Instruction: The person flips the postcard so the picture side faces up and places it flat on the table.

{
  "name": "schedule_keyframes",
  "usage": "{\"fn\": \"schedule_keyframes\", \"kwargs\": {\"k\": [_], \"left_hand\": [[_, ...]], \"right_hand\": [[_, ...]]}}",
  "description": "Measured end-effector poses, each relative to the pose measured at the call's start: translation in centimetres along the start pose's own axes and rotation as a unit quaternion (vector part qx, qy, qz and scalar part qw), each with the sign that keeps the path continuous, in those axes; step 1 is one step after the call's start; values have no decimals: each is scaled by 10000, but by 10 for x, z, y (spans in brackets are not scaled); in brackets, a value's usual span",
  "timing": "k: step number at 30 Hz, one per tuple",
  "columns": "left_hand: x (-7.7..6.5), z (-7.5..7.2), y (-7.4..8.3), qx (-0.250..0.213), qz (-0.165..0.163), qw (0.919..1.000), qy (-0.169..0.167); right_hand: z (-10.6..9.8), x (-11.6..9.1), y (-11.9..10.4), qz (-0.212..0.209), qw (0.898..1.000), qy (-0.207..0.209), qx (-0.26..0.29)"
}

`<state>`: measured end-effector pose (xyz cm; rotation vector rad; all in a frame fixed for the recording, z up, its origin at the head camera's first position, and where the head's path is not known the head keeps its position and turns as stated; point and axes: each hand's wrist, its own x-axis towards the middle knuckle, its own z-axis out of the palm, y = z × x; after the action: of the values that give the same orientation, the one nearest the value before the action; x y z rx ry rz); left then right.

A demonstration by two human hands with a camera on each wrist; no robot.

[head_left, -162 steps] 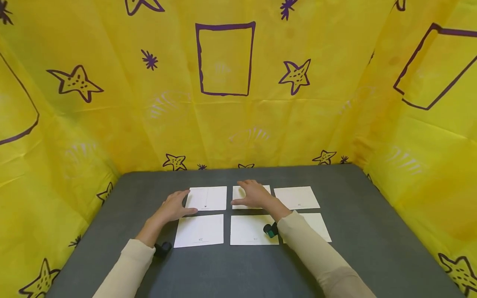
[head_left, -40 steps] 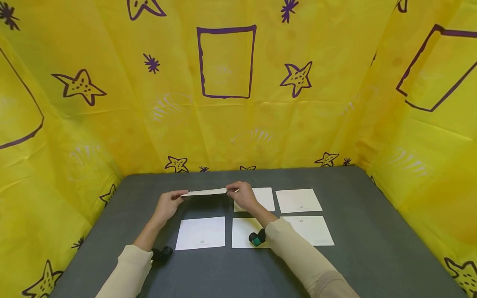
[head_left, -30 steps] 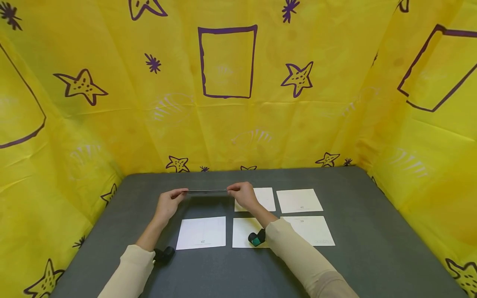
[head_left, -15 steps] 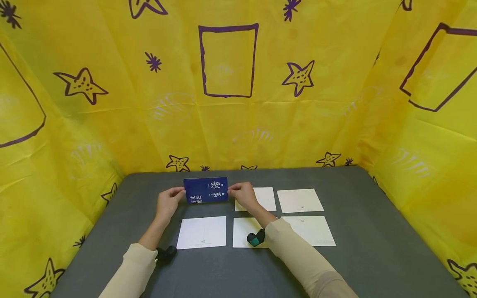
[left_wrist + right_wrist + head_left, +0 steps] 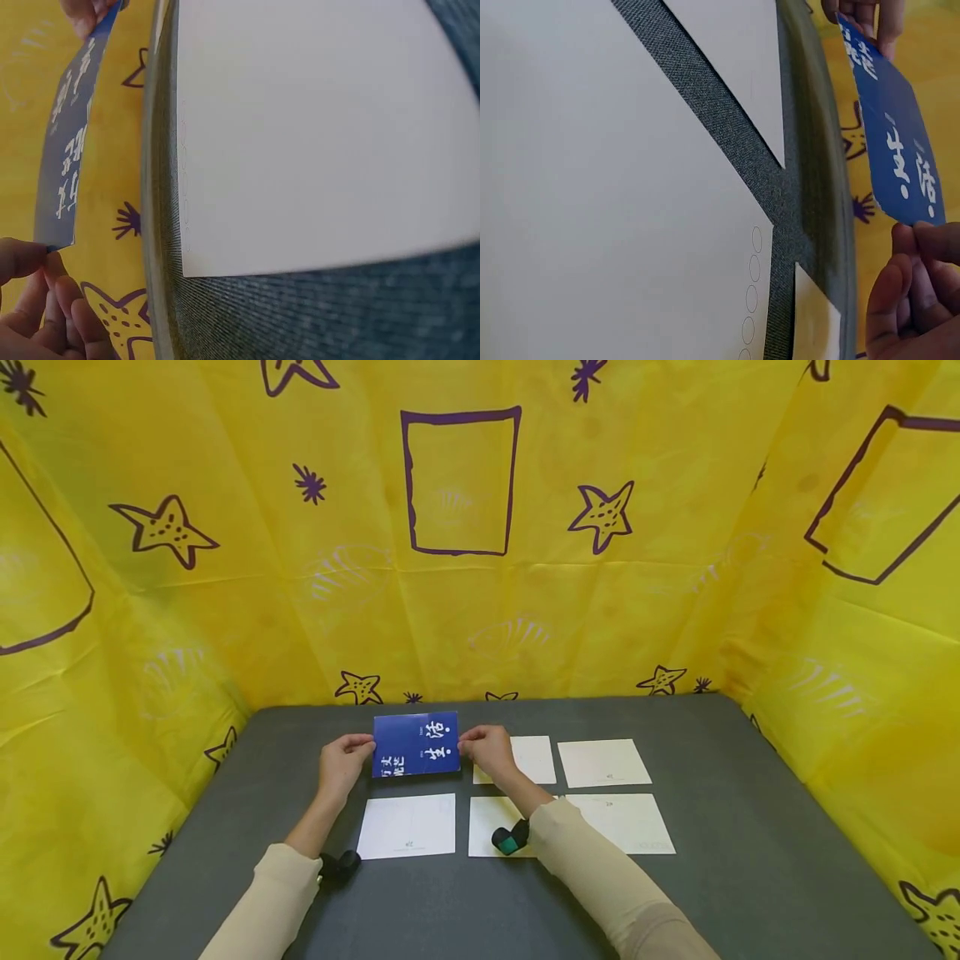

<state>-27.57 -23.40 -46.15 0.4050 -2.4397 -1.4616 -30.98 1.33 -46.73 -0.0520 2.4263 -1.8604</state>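
Head view: the blue postcard (image 5: 415,744) is now showing its printed face and white characters; one second ago it was presenting only a thin edge.
Left grip (image 5: 341,766): pinching the postcard's left edge between thumb and fingers.
Right grip (image 5: 491,750): pinching the opposite edge, while the hand is covering part of the far-middle card (image 5: 534,758).
Blue postcard, position: hovering tilted at the far-left spot, just above the dark grey counter (image 5: 450,910); both wrist views are catching it against the yellow cloth (image 5: 450,635).
White sides: five are facing up, with the near-left card (image 5: 408,827) lying just in front of the raised one, the near-middle card (image 5: 491,827) sitting partly behind the right forearm, and the far-right card (image 5: 603,763) and near-right card (image 5: 622,822) lying off to the right.
Latest shift: the blue face is opening wider than it was half a second ago, leaning farther back.
Meaning: the turn-over is looking mostly done, I'm judging, but the postcard isn't resting flat yet.
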Motion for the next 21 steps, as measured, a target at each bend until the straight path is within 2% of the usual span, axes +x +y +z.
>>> {"fn": "schedule_keyframes", "kwargs": {"k": [6, 12, 21], "left_hand": [[1, 3, 1, 201, -169, 9996, -100], [5, 5, 0, 420, -338, 9982, -261], [6, 6, -2, 580, -260, 9958, -657]], "right_hand": [[2, 1, 1, 368, 9993, -42, 85], [2, 2, 3, 484, 9988, -46, 81], [2, 2, 3, 503, 9987, 38, -69]]}}
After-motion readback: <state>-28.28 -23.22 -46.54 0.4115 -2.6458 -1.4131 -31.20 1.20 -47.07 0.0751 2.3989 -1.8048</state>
